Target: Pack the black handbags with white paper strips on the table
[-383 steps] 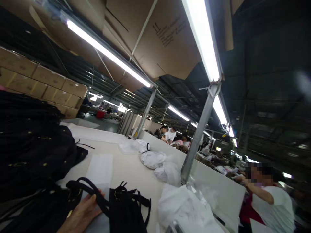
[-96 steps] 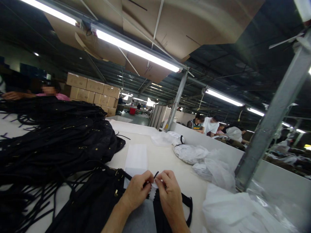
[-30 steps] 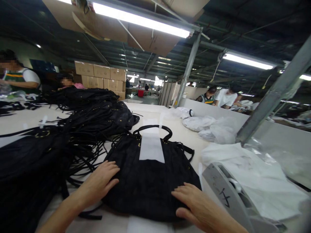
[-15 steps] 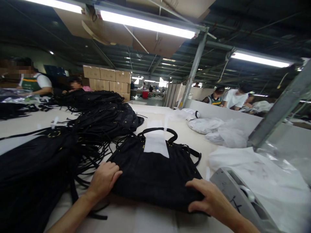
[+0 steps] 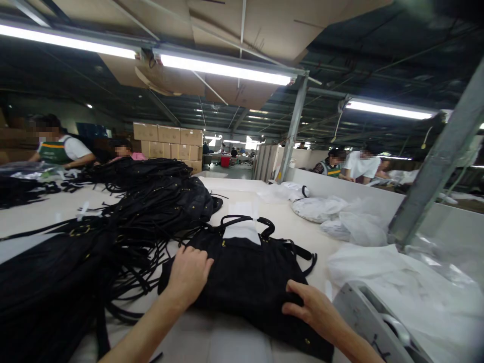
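Note:
A black handbag (image 5: pixel 245 272) lies on the white table in front of me, its two handles (image 5: pixel 264 225) pointing away. A white paper (image 5: pixel 242 232) lies at its top, between the handles. My left hand (image 5: pixel 191 272) is on the bag's left side, fingers curled down against the fabric; their tips are hidden. At the lower right, my right hand (image 5: pixel 312 305) grips the bag's side between thumb and fingers. The near right corner hangs down toward me. A dark strap (image 5: pixel 308 254) sticks out on the right.
More black bags with loose straps (image 5: pixel 162 201) are heaped on the left. White plastic wrapping (image 5: pixel 408 282) and a grey tape-dispenser-like case (image 5: pixel 374 317) lie on the right. A metal post (image 5: pixel 434 176) rises beyond. Co-workers (image 5: pixel 62 146) are at the back left and right.
My left hand has moved right and inward over the bag. The bag's near right corner now reaches lower, and my right hand has shifted slightly left. The view has tilted up.

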A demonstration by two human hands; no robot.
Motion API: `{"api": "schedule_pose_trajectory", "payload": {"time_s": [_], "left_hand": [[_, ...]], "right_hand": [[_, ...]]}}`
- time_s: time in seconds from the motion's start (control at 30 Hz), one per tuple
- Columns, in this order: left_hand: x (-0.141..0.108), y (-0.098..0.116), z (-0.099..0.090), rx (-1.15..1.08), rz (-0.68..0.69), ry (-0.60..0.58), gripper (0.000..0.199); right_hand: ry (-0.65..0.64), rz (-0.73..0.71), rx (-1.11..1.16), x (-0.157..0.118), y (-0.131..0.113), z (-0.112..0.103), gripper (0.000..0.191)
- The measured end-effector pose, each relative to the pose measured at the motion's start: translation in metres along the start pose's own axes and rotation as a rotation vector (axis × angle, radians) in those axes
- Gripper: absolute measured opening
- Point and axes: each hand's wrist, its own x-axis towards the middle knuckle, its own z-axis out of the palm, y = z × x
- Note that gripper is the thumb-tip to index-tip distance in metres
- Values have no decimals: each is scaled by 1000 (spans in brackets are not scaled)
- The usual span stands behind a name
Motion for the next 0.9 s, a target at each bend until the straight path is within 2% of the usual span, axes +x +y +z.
{"api": "schedule_pose_trajectory", "payload": {"time_s": [0.13,0.23,0.4,0.5,0.63,0.73,0.8,0.9], "left_hand": [[-7,56,10,-174,40,-186,41],[-3,69,28,-168,24,-175,40],[15,56,58,-156,116,-56,23],[20,53,76,-169,141,-36,20],[19,51,95,-186,153,-8,18],[16,46,96,-207,160,16,12],[12,40,91,-228,191,29,10],[6,30,83,-269,264,47,27]], "right_hand": [[-8,9,6,-2,6,3,17],[-25,23,-11,-3,2,-4,16],[-72,59,-62,12,-38,-23,22],[-42,22,-188,33,-55,-11,29],[10,-51,-389,52,-44,28,25],[104,-111,-426,51,-30,50,20],[217,-189,-477,46,-25,57,19],[318,-286,-528,34,-27,56,15]]}}
